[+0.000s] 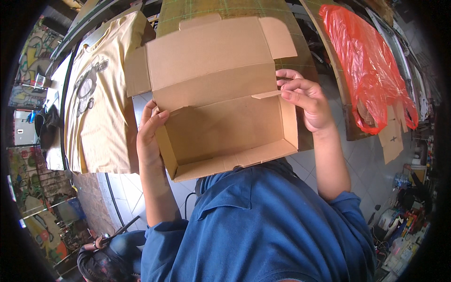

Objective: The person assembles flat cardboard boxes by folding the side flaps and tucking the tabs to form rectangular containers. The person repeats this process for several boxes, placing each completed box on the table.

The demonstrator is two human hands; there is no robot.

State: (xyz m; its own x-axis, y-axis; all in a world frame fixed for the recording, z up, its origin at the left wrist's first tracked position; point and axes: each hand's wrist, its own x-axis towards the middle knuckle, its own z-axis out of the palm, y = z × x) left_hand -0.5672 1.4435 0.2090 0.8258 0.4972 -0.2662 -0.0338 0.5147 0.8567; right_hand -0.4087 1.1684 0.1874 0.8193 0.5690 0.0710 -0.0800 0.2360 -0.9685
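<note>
A brown cardboard box (225, 123) is held up in front of my body, its hinged lid (211, 54) raised and leaning back with side tabs spread. The inside of the box that shows has nothing in it. My left hand (151, 123) grips the left wall near its upper corner, thumb on the edge and fingers partly hidden behind. At the opposite upper corner, my right hand (306, 101) pinches the edge beside a small folded flap (267, 95). A similar flap (180, 111) pokes inward by my left thumb.
Behind the box stretches a brown work table (230, 8) with green grid lines. A printed beige T-shirt (105, 94) lies flat at left. At right, a red plastic bag (364, 66) rests beside cardboard pieces (392, 141). Another person (110, 256) sits at lower left.
</note>
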